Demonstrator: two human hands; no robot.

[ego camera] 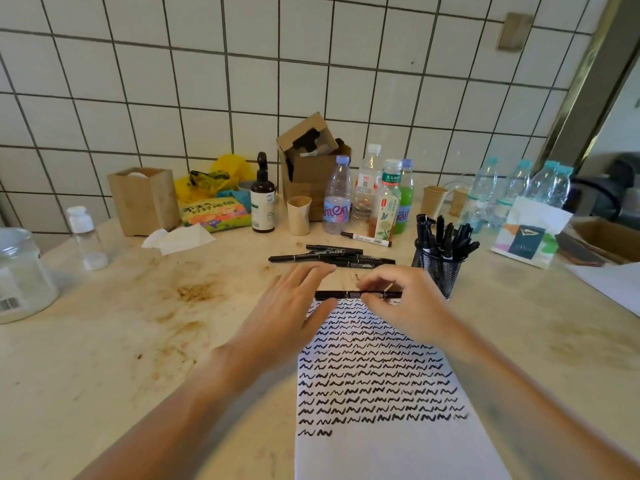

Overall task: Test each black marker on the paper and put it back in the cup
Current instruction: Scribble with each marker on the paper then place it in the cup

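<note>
Both hands meet over the top edge of the paper, which is covered in rows of black squiggles. The right hand pinches a black marker lying level across the sheet's far end, fingers curled round its barrel. The left hand holds the marker's left end between thumb and straight, spread fingers. Beyond lie several loose markers on the table. The mesh cup, full of markers, stands just right of the hands.
</note>
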